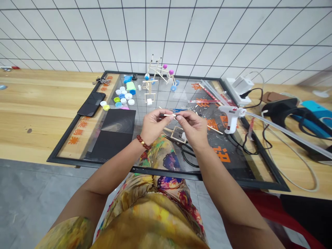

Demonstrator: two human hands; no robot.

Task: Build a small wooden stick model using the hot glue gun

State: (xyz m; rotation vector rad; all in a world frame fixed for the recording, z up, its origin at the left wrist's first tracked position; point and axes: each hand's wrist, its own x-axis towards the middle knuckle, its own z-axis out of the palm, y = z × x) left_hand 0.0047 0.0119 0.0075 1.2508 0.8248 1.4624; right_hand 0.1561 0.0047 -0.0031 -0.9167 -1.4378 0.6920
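Note:
Over the glass panel, my left hand pinches a thin pale wooden stick between thumb and fingers. My right hand is closed at the stick's right end, its thumb and fingertips pressed together by a small whitish bit there. Whether that bit is separate from the stick, I cannot tell. Below the hands lies a small frame of sticks, partly covered by my right hand. Black-handled scissors rest just under it, near the panel's front edge.
Behind the hands stand a stick model with coloured balls and a smaller one. Bottle caps, a phone and black card lie left. A glue gun, power strip and cables occupy the right.

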